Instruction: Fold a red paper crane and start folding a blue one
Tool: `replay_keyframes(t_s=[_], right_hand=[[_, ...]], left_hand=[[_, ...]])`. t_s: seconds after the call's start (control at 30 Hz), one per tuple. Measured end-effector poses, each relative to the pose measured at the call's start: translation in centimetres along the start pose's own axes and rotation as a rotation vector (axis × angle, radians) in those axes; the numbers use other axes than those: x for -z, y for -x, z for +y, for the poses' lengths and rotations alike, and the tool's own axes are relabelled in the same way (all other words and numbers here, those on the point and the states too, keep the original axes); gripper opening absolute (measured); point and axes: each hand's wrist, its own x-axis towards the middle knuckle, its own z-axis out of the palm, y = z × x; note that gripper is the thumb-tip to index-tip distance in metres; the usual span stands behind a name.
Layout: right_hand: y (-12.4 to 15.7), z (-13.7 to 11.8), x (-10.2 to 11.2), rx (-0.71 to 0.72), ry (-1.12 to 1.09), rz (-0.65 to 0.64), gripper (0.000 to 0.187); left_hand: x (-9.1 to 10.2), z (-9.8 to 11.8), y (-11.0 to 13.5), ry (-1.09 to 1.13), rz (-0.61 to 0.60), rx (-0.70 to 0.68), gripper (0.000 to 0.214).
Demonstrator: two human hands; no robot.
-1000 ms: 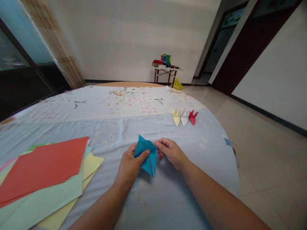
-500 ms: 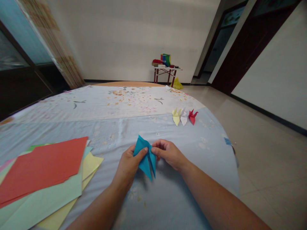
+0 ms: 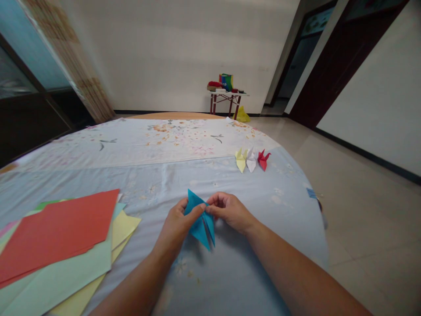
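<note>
A piece of blue folded paper point(image 3: 198, 229) is held just above the table, its two narrow points aimed down toward me with a slit between them. My left hand point(image 3: 180, 219) grips its left side, thumb pressed on the front near the middle. At the right edge, my right hand point(image 3: 229, 211) pinches the paper between thumb and fingers. Both thumbs nearly meet there. Farther off to the right stand three folded paper cranes: a yellow crane point(image 3: 241, 160), a white crane point(image 3: 251, 160) and a red crane point(image 3: 263, 160).
Left of my hands lies a stack of coloured sheets, with red paper point(image 3: 66, 232) on top and pale green paper point(image 3: 75, 272) under it. A floral tablecloth point(image 3: 144, 180) covers the round table. A small table point(image 3: 226, 94) with items stands by the far wall.
The left thumb has slid right toward the right fingertips. The blue folded paper has turned slightly, its lower points shifting a little to the right.
</note>
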Motion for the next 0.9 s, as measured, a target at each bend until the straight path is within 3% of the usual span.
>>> replay_keyframes(t_s=[0.1, 0.27, 0.43, 0.57, 0.73, 0.9], right_hand=[[0.02, 0.14, -0.13, 0.001, 0.002, -0.027, 0.036], [0.07, 0.21, -0.20, 0.003, -0.007, -0.029, 0.039], [-0.05, 0.41, -0.20, 0.038, -0.052, -0.004, 0.039], [0.03, 0.32, -0.12, 0.010, -0.068, -0.021, 0.036], [0.16, 0.19, 0.06, -0.018, -0.063, -0.043, 0.034], [0.12, 0.20, -0.02, 0.000, -0.048, -0.037, 0.035]], left_hand=[[0.06, -0.17, -0.03, -0.086, 0.066, -0.004, 0.034], [0.15, -0.76, -0.40, -0.016, 0.071, 0.011, 0.035], [0.15, -0.40, -0.54, 0.029, 0.167, -0.042, 0.048], [0.17, -0.05, -0.33, -0.073, 0.141, -0.133, 0.040], [0.20, -0.42, -0.32, -0.143, 0.117, -0.148, 0.032], [0.22, -0.63, -0.33, -0.123, 0.183, -0.256, 0.030]])
